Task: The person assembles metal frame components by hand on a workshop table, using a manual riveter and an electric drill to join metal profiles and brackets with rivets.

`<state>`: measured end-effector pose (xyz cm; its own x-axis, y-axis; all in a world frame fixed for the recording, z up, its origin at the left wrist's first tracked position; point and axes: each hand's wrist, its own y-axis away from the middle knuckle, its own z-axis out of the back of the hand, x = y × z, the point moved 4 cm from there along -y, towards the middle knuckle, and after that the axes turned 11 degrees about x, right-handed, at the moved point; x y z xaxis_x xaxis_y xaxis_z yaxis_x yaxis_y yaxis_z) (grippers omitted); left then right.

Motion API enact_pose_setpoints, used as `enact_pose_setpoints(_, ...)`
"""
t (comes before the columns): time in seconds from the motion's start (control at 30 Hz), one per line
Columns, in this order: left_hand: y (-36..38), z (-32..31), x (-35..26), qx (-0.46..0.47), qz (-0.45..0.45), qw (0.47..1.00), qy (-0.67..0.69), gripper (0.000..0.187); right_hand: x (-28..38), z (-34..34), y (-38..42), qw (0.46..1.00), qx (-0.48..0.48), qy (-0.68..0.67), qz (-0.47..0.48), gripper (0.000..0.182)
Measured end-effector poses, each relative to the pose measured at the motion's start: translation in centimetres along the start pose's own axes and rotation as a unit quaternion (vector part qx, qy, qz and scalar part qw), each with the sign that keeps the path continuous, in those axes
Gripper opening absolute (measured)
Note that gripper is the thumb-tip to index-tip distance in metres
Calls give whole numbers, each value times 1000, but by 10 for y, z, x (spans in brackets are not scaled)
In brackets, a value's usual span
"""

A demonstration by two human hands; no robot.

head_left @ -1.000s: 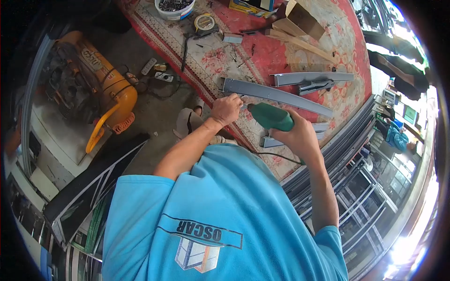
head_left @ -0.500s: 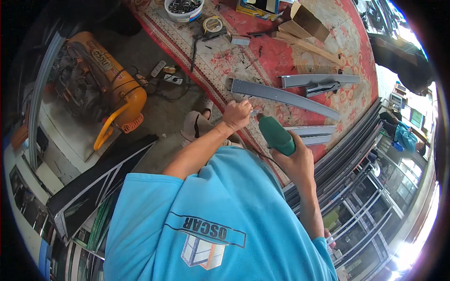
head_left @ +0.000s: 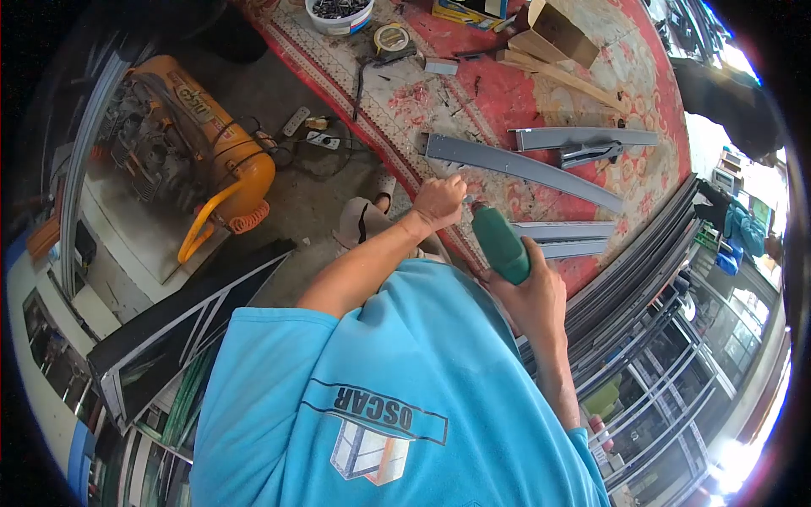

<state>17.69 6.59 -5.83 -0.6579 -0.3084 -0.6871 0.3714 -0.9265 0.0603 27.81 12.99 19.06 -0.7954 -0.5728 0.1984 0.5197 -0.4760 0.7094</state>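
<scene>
In my right hand [head_left: 537, 296] is a green power tool [head_left: 500, 245], its front end pointing up and left toward my other hand. My left hand [head_left: 440, 201] is closed near the tool's tip, at the table edge; what its fingers pinch is too small to make out. Just above that hand lies a long grey metal profile [head_left: 524, 171] on the red patterned cloth. Farther right rests a second grey profile [head_left: 625, 136] with a dark metal tool [head_left: 590, 153] against it. Shorter profiles [head_left: 570, 240] lie right of the green tool.
A tub of screws [head_left: 340, 12], a tape measure [head_left: 391, 38] and an open cardboard box [head_left: 553, 35] are at the table's far side. An orange compressor [head_left: 221, 152] stands on the floor at left. Long dark profiles [head_left: 629, 262] are stacked at right.
The view has shifted slightly, so the table and compressor appear a little farther right. Both hands keep nearly the same pose, with the green tool still held near my left hand.
</scene>
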Motion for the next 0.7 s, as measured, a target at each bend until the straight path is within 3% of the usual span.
enact_pose_setpoints(0.17,-3,-2,-5,16,16,1000,5,12,-13,0,1,995,-36,-83,36,70)
enact_pose_setpoints(0.37,-1,-1,-10,23,27,999,29,11,4,-4,12,999,-20,36,25,72)
enact_pose_setpoints(0.53,5,9,-7,-9,-9,997,77,7,-4,-9,14,1000,-18,15,7,73)
enact_pose_setpoints(0.63,4,17,-6,19,5,995,98,13,-2,-7,15,1000,-12,5,0,74)
enact_pose_setpoints(0.7,5,17,-3,34,-37,992,120,13,-3,-8,14,1000,-9,-2,1,74)
